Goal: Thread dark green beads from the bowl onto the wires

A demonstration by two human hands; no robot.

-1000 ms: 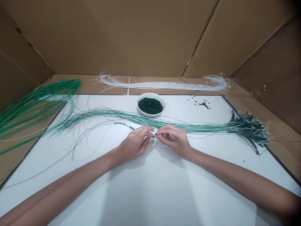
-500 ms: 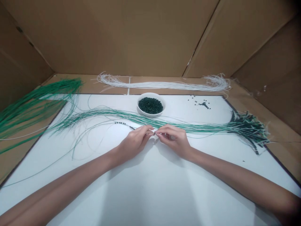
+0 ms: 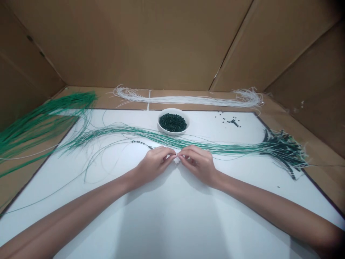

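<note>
My left hand (image 3: 157,160) is closed in a pinch on a thin beaded strand (image 3: 138,142). Small dark green beads on that strand trail out behind the hand to the left. My right hand (image 3: 198,162) pinches too, its fingertips meeting the left ones; what sits between them is too small to make out. Just beyond both hands runs a long bundle of green and white strings (image 3: 159,136). Its right end has many dark beaded tips (image 3: 285,147). A white bowl (image 3: 174,133) full of dark green beads (image 3: 172,122) stands behind the bundle.
Loose dark beads (image 3: 233,123) lie on the white board (image 3: 172,223) at the back right. A white string bundle (image 3: 183,100) stretches along the cardboard behind it. Green strings (image 3: 48,111) spread at the left. Cardboard walls (image 3: 151,43) enclose the back and sides.
A small dark bead visible between my fingertips half a second ago no longer shows there. The fingertips stay together, and the whole view has shifted slightly.
</note>
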